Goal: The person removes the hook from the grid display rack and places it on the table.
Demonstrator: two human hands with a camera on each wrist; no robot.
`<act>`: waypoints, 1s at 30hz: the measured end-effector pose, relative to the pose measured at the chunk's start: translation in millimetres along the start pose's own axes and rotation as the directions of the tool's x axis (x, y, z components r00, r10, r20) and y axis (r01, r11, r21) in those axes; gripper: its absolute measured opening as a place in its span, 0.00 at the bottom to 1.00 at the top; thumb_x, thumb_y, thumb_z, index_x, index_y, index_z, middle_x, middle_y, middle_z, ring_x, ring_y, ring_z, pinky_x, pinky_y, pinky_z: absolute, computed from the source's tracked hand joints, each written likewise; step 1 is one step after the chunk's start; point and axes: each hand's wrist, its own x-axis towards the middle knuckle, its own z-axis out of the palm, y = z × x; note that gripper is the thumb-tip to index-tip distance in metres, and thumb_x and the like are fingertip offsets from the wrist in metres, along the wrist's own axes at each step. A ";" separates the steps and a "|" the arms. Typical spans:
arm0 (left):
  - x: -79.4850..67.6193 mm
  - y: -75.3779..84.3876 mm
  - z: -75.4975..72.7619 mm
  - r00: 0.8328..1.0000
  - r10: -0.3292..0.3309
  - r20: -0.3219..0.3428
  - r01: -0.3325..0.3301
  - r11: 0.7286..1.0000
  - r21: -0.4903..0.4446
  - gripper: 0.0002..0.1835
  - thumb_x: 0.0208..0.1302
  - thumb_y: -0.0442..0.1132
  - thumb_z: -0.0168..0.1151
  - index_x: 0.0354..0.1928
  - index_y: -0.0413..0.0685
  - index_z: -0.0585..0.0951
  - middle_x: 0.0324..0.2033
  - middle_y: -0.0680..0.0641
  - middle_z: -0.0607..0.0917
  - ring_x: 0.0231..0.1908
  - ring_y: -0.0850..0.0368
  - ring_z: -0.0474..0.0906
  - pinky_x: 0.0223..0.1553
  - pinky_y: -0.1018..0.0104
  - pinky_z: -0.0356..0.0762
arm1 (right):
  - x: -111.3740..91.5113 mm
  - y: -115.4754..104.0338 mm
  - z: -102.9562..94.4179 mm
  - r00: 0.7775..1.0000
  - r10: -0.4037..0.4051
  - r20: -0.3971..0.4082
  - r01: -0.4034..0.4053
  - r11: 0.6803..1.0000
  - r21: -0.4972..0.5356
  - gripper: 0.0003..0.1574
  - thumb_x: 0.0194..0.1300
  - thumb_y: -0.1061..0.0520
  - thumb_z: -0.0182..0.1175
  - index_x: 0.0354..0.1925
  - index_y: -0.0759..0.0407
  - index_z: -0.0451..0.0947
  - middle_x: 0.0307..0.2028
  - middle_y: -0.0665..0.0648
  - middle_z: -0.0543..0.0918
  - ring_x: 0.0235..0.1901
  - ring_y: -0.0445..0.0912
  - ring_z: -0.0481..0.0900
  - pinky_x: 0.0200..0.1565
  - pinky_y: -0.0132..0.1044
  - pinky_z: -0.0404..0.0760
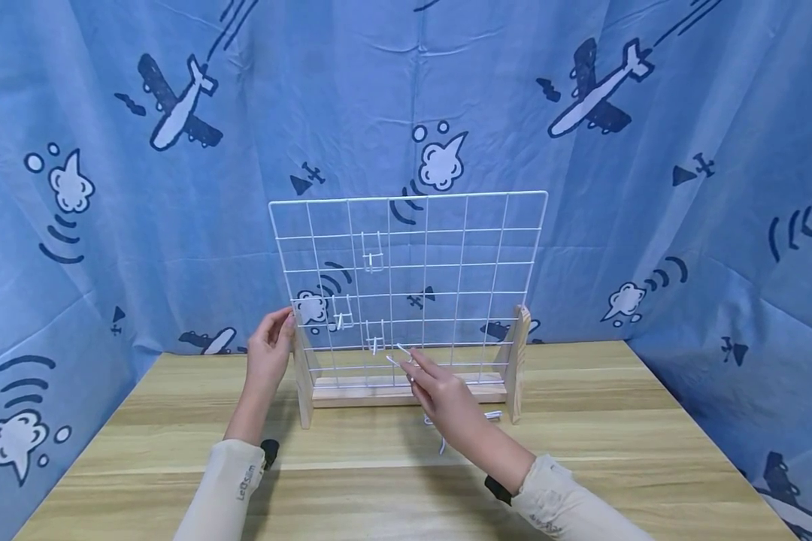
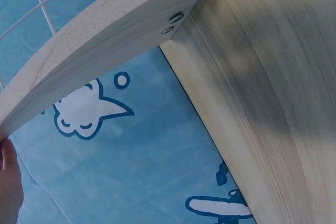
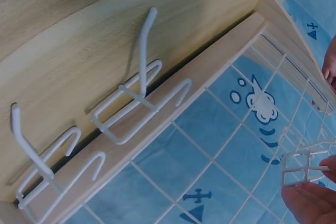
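My left hand (image 1: 271,342) holds the top of the left wooden upright (image 1: 303,383) of a stand, at the side of a white wire grid (image 1: 428,197). In the left wrist view only part of this hand (image 2: 9,184) shows, at the upright's end. My right hand (image 1: 446,398) pinches a white wire hook (image 3: 307,169) between thumb and fingers. Its two prongs point toward the grid, low and near the middle. Several similar hooks hang on the grid's left half, among them an upper hook (image 1: 372,261) and a lower hook (image 1: 375,346).
Two loose wire hooks, one nearer the middle (image 3: 143,77) and one at the left (image 3: 35,162) of the right wrist view, lie by the stand's wooden base bar (image 1: 352,394). A blue patterned curtain (image 1: 480,90) surrounds the wooden table (image 1: 352,488) behind and at the sides.
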 end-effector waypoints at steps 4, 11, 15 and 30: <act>-0.7 -0.9 -0.3 1.000 0.006 -0.004 -0.006 1.000 0.004 0.20 0.74 0.38 0.49 0.61 0.33 0.70 0.57 0.35 0.74 0.56 0.56 0.70 0.53 0.84 0.69 | -1.7 -0.1 1.8 0.998 -0.030 0.046 0.030 1.000 0.001 0.22 0.56 0.72 0.66 0.51 0.67 0.80 0.55 0.69 0.78 0.45 0.59 0.82 0.42 0.39 0.84; 11.5 -28.4 -1.1 0.999 0.039 -0.018 -0.039 0.999 -0.010 0.20 0.74 0.41 0.50 0.61 0.37 0.72 0.56 0.39 0.76 0.51 0.66 0.71 0.51 0.85 0.69 | -4.5 1.4 6.2 0.989 -0.104 0.105 0.108 0.994 -0.034 0.23 0.53 0.71 0.69 0.50 0.67 0.81 0.53 0.70 0.79 0.48 0.59 0.81 0.44 0.39 0.83; 11.3 -29.1 -0.5 0.997 0.068 -0.026 -0.068 0.998 0.001 0.20 0.74 0.42 0.50 0.61 0.36 0.72 0.55 0.38 0.76 0.50 0.68 0.71 0.52 0.85 0.70 | -5.0 1.9 6.9 0.986 -0.118 0.121 0.125 0.991 -0.053 0.24 0.53 0.70 0.69 0.50 0.67 0.81 0.53 0.69 0.79 0.49 0.58 0.81 0.46 0.39 0.83; 7.6 -17.3 -1.7 1.000 0.007 -0.005 -0.007 1.000 0.000 0.20 0.74 0.40 0.49 0.62 0.36 0.71 0.58 0.38 0.75 0.58 0.53 0.70 0.55 0.82 0.69 | -11.5 10.3 12.3 0.963 -0.200 0.181 0.226 0.964 -0.139 0.25 0.52 0.67 0.71 0.50 0.64 0.81 0.54 0.67 0.79 0.49 0.57 0.81 0.45 0.40 0.84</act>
